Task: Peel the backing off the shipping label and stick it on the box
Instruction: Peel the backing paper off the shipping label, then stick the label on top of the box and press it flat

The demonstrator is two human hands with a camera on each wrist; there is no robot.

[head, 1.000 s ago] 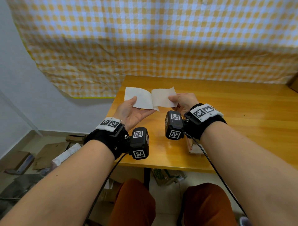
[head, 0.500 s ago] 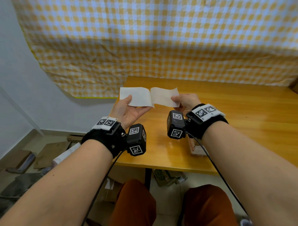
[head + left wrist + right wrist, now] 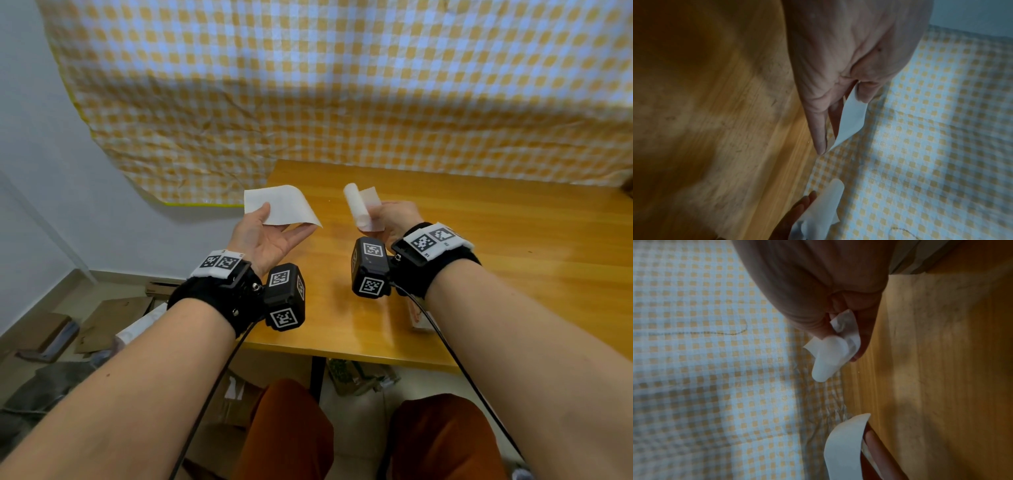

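Knees in rust-coloured trousers point(image 3: 291, 431) are showing at the bottom of the head view, nearest the camera. Both forearms are reaching forward above them, each carrying a black wrist camera point(image 3: 285, 296) with printed markers.

The left hand point(image 3: 265, 236) is lying palm up over the table's near left corner. Its thumb is pressing down on one white sheet point(image 3: 281, 205), pinching it against the extended fingers beneath. That sheet is lying nearly flat, with one corner pointing toward the right hand. In the left wrist view the same sheet point(image 3: 851, 120) is showing edge-on between thumb and fingers.

The right hand point(image 3: 394, 219) is sitting well apart from the left. Its fingers are curled around a second white piece point(image 3: 359, 207), which is curling over on itself into a loose roll. The right wrist view is showing this piece point(image 3: 830, 356) folded and partly crumpled at the fingertips. The two pieces are fully separated and not touching. Which one is the label and which the backing cannot be told.

A pale flat item point(image 3: 416, 313) is lying on the wooden table point(image 3: 513, 274) beneath the right wrist, largely hidden; whether it is the box cannot be told.

Beyond the table, a yellow-and-white checked cloth point(image 3: 342, 85) is hanging on the wall. Cardboard scraps point(image 3: 113, 315) are lying on the floor to the left.
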